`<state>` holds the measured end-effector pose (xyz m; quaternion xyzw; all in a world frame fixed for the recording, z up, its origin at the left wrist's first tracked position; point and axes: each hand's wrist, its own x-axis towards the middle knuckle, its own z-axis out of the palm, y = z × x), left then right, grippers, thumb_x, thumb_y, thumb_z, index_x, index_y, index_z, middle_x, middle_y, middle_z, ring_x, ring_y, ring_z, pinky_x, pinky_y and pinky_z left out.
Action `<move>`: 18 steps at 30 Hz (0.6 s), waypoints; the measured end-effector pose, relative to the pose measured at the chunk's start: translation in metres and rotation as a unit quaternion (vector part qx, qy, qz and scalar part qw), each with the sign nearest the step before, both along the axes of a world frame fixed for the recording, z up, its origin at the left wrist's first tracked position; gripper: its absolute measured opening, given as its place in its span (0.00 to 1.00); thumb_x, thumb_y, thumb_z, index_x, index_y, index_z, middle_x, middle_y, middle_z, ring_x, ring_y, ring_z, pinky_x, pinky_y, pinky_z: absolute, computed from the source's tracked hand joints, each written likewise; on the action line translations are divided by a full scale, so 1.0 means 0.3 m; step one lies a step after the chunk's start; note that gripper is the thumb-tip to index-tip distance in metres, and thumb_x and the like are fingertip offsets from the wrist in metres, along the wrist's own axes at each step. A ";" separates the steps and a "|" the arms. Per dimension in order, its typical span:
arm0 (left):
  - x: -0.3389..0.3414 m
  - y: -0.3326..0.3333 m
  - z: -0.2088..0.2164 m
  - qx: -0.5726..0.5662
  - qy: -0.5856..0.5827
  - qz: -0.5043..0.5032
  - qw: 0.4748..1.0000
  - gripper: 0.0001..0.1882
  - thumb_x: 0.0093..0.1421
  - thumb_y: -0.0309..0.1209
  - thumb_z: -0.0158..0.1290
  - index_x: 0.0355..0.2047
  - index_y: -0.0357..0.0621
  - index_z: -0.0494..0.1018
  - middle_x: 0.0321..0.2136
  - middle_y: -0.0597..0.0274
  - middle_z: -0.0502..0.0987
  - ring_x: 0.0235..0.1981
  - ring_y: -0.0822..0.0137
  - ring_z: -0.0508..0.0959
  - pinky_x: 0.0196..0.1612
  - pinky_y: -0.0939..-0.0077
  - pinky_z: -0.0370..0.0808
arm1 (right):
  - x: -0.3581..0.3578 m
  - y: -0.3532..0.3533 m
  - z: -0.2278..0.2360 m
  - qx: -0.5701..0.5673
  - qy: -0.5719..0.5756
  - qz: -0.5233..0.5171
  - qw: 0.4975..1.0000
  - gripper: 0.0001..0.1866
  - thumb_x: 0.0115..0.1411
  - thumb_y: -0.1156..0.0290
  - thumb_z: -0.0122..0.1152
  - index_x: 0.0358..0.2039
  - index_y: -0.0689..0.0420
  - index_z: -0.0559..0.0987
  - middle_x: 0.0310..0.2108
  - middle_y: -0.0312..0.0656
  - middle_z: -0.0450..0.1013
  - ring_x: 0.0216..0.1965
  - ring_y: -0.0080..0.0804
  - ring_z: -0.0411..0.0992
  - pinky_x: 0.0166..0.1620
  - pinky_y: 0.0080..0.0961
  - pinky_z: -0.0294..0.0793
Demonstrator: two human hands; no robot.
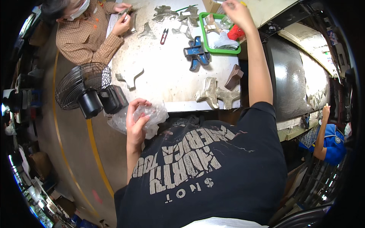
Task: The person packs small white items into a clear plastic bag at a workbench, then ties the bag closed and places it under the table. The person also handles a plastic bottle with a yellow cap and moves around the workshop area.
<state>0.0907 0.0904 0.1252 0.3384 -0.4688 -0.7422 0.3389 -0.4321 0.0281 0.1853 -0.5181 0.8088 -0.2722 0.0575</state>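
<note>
Black T-shirt (243,163) cloth with cracked pale lettering fills the near view. Beside it, at the tabletop's (167,85) near edge, the left hand (136,121) curls its fingers and thumb around a crumpled clear plastic bag (155,116). The right hand (236,14) reaches over the far right corner, fingers bent; whether they pinch anything cannot be told. Its forearm passes in front of the right end of a green plastic tray (222,51), which contains white crumpled pieces (225,41), a bright red item (235,33) and clear plastic (226,22).

At the left edge stands a black caged fan (81,85). Left of centre lies a grey Y-shaped piece (131,78); near the tray sit a blue branched piece (196,53) and red-handled thread snips (164,36). A brown block (234,76) lies beside greyish metallic-looking branched pieces (208,93). Across the far left corner, a masked co-worker (81,41) in a checked shirt handles a small piece.
</note>
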 end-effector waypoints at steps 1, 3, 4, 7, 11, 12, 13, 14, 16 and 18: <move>-0.013 -0.010 0.008 0.020 0.032 -0.012 0.999 0.32 0.47 0.19 0.46 0.58 0.38 0.66 0.51 0.52 0.72 0.54 0.61 0.73 0.62 0.65 0.71 | 0.119 0.021 0.011 -0.004 -0.051 0.079 0.996 0.29 0.63 0.52 0.66 0.57 0.60 0.79 0.49 0.51 0.82 0.51 0.45 0.81 0.54 0.37 0.79; -0.036 -0.021 0.046 0.058 0.097 -0.028 0.993 0.36 0.44 0.21 0.47 0.59 0.39 0.64 0.53 0.49 0.72 0.56 0.57 0.74 0.62 0.62 0.71 | 0.385 0.111 -0.032 0.040 -0.199 0.223 0.953 0.28 0.64 0.56 0.68 0.58 0.60 0.79 0.47 0.47 0.82 0.48 0.42 0.82 0.53 0.34 0.79; -0.050 -0.032 0.066 0.080 0.142 -0.041 0.986 0.37 0.43 0.21 0.47 0.60 0.39 0.62 0.53 0.48 0.72 0.56 0.55 0.74 0.63 0.61 0.71 | 0.495 0.167 -0.051 0.039 -0.217 0.294 0.930 0.27 0.64 0.57 0.69 0.59 0.59 0.78 0.46 0.46 0.82 0.47 0.40 0.81 0.52 0.32 0.79; -0.078 -0.043 0.122 0.098 0.208 -0.037 0.972 0.37 0.47 0.21 0.50 0.61 0.39 0.58 0.57 0.42 0.70 0.59 0.50 0.74 0.64 0.57 0.71 | 0.769 0.307 -0.156 -0.012 -0.215 0.453 0.865 0.26 0.62 0.61 0.71 0.59 0.56 0.78 0.46 0.45 0.81 0.43 0.38 0.81 0.47 0.30 0.79; -0.034 -0.054 0.131 0.053 0.222 -0.044 0.972 0.36 0.56 0.21 0.57 0.64 0.39 0.55 0.62 0.33 0.66 0.65 0.44 0.70 0.68 0.50 0.68 | 0.890 0.381 -0.164 0.064 -0.283 0.382 0.877 0.23 0.60 0.65 0.71 0.54 0.60 0.78 0.44 0.46 0.80 0.41 0.35 0.79 0.44 0.31 0.79; -0.023 -0.053 0.132 0.041 0.221 -0.046 0.973 0.37 0.56 0.20 0.57 0.65 0.39 0.55 0.63 0.32 0.65 0.65 0.44 0.69 0.69 0.50 0.68 | 0.890 0.395 -0.147 0.066 -0.294 0.347 0.888 0.22 0.61 0.68 0.69 0.54 0.60 0.77 0.45 0.45 0.79 0.42 0.35 0.78 0.45 0.31 0.78; -0.014 -0.051 0.134 0.028 0.220 -0.048 0.974 0.38 0.56 0.20 0.58 0.65 0.39 0.54 0.64 0.31 0.64 0.66 0.44 0.68 0.69 0.50 0.67 | 0.872 0.415 -0.120 0.068 -0.305 0.311 0.898 0.21 0.61 0.71 0.66 0.55 0.59 0.76 0.46 0.44 0.78 0.43 0.34 0.78 0.46 0.30 0.77; -0.012 -0.051 0.138 0.015 0.220 -0.054 0.974 0.38 0.56 0.19 0.58 0.65 0.39 0.54 0.65 0.31 0.63 0.67 0.44 0.68 0.70 0.51 0.66 | 0.849 0.438 -0.104 0.068 -0.314 0.271 0.907 0.20 0.62 0.74 0.64 0.55 0.59 0.75 0.47 0.43 0.76 0.43 0.34 0.78 0.48 0.30 0.77; -0.013 -0.044 0.124 0.025 0.218 -0.056 0.974 0.40 0.56 0.19 0.60 0.66 0.39 0.53 0.66 0.32 0.62 0.68 0.45 0.67 0.70 0.53 0.65 | 0.823 0.478 -0.110 -0.020 -0.416 0.215 0.884 0.22 0.60 0.80 0.55 0.55 0.59 0.68 0.48 0.43 0.72 0.39 0.28 0.74 0.43 0.25 0.75; -0.020 -0.036 0.099 0.029 0.198 -0.065 0.978 0.42 0.56 0.19 0.60 0.68 0.40 0.51 0.68 0.31 0.60 0.69 0.45 0.65 0.72 0.53 0.63 | 0.802 0.517 -0.069 -0.070 -0.572 0.132 0.806 0.22 0.57 0.84 0.47 0.53 0.61 0.62 0.47 0.45 0.69 0.36 0.22 0.69 0.40 0.19 0.74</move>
